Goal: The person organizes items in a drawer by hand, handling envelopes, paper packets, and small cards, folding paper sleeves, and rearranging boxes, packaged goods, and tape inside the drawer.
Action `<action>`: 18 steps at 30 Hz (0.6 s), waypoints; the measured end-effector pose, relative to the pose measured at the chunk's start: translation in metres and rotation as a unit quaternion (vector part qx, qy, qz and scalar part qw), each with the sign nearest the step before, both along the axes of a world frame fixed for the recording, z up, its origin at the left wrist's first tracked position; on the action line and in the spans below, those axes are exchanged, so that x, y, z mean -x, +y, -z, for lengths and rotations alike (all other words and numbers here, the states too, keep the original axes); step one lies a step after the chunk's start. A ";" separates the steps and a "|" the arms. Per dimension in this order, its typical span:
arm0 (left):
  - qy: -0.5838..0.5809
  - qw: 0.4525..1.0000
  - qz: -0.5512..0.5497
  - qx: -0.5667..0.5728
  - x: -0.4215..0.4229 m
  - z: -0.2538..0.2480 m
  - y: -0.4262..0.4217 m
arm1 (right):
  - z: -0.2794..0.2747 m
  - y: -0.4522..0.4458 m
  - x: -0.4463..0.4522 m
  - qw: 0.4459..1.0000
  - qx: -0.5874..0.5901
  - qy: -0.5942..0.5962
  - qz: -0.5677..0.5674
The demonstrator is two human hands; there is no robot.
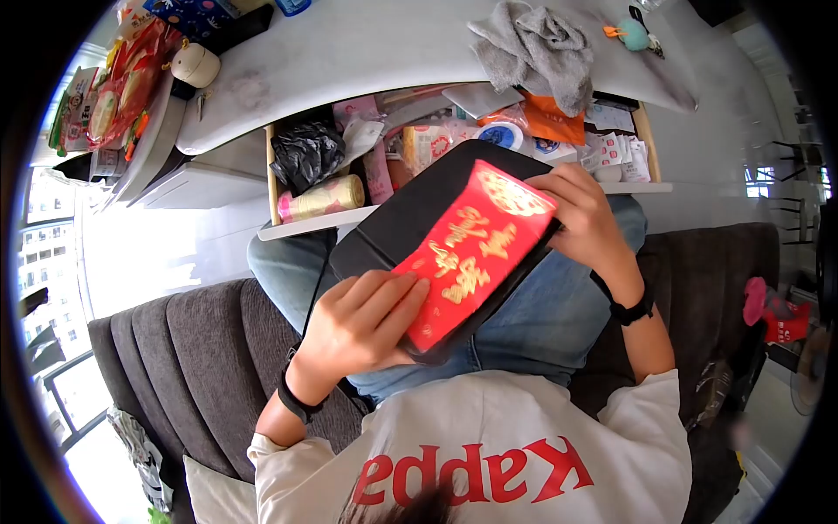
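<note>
A red envelope [467, 249] with gold characters lies slantwise over a black folder-like case [406, 210] above my lap. My left hand [362, 319] is closed on the envelope's near left end, fingers on top, thumb hidden. At the far right corner, my right hand [580, 214] pinches the envelope's edge next to the case. Whether either hand also grips the case is hard to tell. Just beyond is an open drawer [314, 224] packed with small things, among them a black plastic bag [307, 155] and a yellowish cylinder [323, 199].
A grey cloth [534, 57] hangs from the white tabletop [367, 65] over the drawer. Orange packaging [554, 118] and white packets [621, 157] fill the drawer's right side. Snack packs [122, 96] stand at the far left. Around me is a dark sofa [192, 349].
</note>
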State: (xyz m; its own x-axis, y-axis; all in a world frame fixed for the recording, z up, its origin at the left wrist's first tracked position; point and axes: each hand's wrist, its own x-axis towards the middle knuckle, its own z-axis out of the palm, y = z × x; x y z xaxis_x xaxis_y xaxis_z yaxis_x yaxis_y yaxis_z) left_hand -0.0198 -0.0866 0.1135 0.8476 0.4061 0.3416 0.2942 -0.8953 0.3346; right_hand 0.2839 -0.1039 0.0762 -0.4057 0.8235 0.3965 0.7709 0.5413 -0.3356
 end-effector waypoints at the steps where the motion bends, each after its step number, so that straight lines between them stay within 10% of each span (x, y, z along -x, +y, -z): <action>1: 0.002 1.000 -0.006 0.006 0.002 0.002 0.000 | 0.001 -0.001 0.002 1.000 -0.014 0.013 0.011; 5: 0.006 0.999 -0.009 0.035 0.013 0.009 0.004 | 0.013 -0.004 0.018 0.976 -0.031 0.209 0.059; 10: -0.024 0.997 0.033 0.064 0.006 0.018 0.007 | -0.023 -0.001 0.032 0.993 -0.050 -0.099 -0.042; 18: -0.043 0.990 0.031 0.131 0.001 0.012 0.019 | -0.012 0.005 0.042 0.987 -0.021 -0.143 -0.071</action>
